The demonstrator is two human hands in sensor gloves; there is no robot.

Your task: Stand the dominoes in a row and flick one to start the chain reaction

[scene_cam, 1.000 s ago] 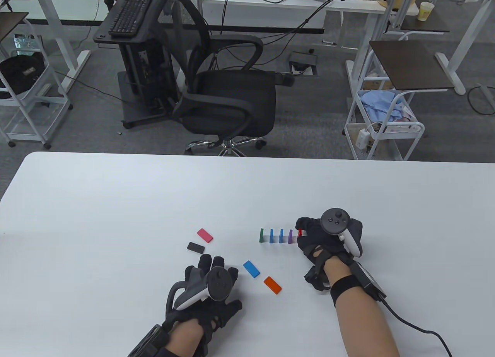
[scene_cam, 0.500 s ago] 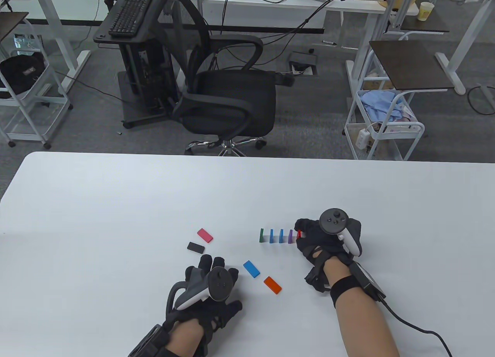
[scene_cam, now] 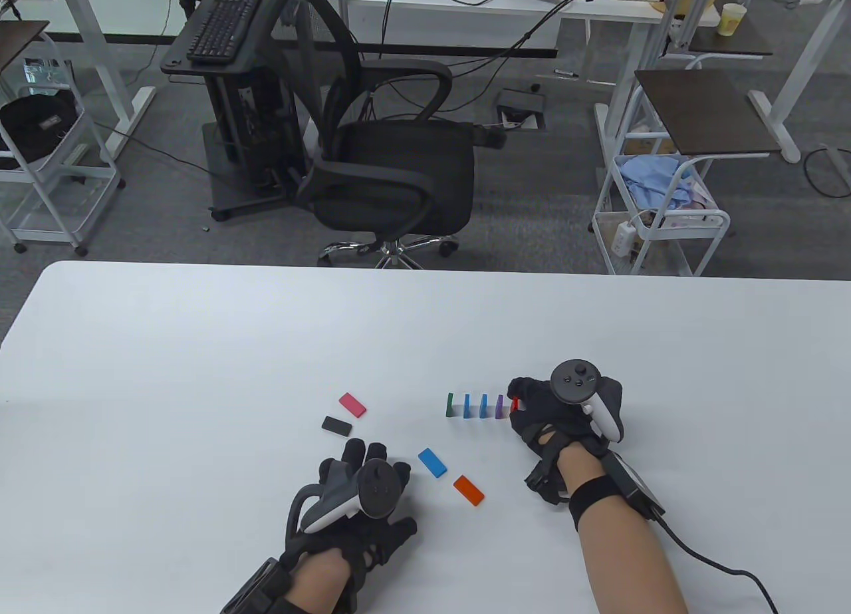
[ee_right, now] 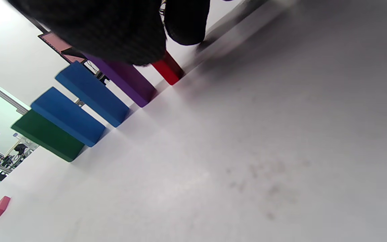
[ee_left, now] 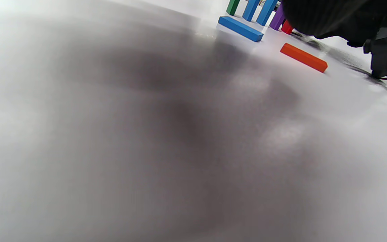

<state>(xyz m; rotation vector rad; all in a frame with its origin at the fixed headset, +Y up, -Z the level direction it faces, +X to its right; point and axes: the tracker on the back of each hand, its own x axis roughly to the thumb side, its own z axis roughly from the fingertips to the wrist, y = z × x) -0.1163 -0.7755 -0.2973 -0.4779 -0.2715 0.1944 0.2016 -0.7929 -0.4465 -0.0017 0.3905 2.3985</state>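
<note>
Fingers (scene_cam: 525, 391) of my right hand (scene_cam: 565, 408) pinch the red domino (scene_cam: 514, 403) upright by its top; light, stiff, tippy, so hold the narrow edges.

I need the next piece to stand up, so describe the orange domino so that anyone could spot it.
On the white table, look between the two hands, nearer the person than the standing row. The orange domino lies flat beside a flat blue domino, the only orange piece.

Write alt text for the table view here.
The right hand pinches a red domino at the end of an upright row of green, two blue and purple; the left hand rests flat near four dominoes lying on the white table.
</note>
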